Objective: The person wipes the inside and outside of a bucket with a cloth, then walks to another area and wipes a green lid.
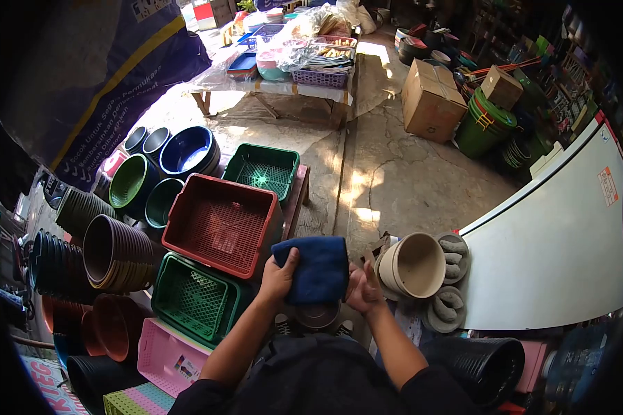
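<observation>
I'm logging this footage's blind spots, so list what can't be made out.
All in the head view:
- Most fingers of the left hand: hidden behind the cloth.
- The cloth's underside: turned away from the camera, covered by its own upper side.
- The top of the bag: cut off by the picture's upper edge.
- Print on the orange sticker: too small to read.

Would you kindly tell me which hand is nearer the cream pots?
Right. The right hand is just beside the cream pots; the left hand is farther off, at the blue cloth's opposite edge.
</observation>
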Available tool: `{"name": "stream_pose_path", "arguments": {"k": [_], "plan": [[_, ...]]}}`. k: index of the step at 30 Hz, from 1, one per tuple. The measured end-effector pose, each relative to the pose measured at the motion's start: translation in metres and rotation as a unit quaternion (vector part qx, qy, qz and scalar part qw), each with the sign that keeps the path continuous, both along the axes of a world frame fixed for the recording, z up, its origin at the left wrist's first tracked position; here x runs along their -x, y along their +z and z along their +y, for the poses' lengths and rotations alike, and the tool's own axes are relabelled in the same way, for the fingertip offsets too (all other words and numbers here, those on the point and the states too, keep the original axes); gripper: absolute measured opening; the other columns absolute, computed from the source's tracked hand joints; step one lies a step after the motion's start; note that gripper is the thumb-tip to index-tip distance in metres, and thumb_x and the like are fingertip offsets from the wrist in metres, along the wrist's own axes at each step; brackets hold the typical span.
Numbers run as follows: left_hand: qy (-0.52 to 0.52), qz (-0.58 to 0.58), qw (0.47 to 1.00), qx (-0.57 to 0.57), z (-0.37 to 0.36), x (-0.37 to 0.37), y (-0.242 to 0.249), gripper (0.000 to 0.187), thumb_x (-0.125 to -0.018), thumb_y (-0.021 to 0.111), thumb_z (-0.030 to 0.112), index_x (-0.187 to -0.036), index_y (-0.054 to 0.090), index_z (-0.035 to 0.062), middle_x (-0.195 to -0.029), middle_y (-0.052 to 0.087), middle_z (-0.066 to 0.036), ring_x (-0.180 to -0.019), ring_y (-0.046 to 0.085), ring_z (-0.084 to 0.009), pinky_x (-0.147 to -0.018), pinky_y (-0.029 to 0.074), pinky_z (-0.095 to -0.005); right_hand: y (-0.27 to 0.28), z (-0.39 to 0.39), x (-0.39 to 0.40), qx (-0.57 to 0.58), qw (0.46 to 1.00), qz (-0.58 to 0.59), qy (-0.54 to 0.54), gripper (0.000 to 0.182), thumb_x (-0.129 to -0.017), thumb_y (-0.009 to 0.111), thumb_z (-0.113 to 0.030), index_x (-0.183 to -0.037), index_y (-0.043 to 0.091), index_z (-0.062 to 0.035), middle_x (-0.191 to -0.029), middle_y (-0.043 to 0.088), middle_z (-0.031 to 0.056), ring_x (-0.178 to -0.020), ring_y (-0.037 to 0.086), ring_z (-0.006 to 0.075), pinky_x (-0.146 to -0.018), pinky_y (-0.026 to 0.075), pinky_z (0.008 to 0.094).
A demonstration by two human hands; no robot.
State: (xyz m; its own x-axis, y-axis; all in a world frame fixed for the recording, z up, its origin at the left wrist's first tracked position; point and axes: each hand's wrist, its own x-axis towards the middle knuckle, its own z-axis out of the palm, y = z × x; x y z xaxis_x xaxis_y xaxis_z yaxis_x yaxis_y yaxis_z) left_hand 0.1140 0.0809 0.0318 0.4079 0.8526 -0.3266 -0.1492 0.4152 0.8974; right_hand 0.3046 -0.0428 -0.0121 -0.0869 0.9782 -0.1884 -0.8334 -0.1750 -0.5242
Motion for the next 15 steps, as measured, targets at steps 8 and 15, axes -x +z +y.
{"name": "stream_pose_path", "arguments": {"k": [8,15], "plan": [[0.157,-0.218,0.946,0.183,-0.051,-0.018,-0.015,0.034,-0.1,0.057,0.029,-0.124,0.053,0.0035,-0.117,0.062,-0.014,-0.101,0.067,-0.0269,-0.087,0.058,-0.0438,-0.025,-0.006,0.088,0.048,0.988,0.134,-0.065,0.08,-0.087,0.06,-0.06,-0.142,0.041,-0.006,-0.14,0.051,0.0106,-0.13,0.047,0.0286,-0.11,0.034,0.0496],[-0.059,-0.208,0.92,0.327,-0.06,0.032,-0.049,0.05,-0.093,0.058,0.045,-0.123,0.058,0.005,-0.117,0.066,-0.006,-0.107,0.063,-0.0225,-0.096,0.048,-0.0372,0.028,-0.007,0.032,0.121,0.986,-0.014,-0.116,0.043,-0.088,0.062,-0.001,-0.13,0.054,0.0014,-0.119,0.065,0.0139,-0.107,0.065,0.0255,-0.093,0.054,0.0399]]}}
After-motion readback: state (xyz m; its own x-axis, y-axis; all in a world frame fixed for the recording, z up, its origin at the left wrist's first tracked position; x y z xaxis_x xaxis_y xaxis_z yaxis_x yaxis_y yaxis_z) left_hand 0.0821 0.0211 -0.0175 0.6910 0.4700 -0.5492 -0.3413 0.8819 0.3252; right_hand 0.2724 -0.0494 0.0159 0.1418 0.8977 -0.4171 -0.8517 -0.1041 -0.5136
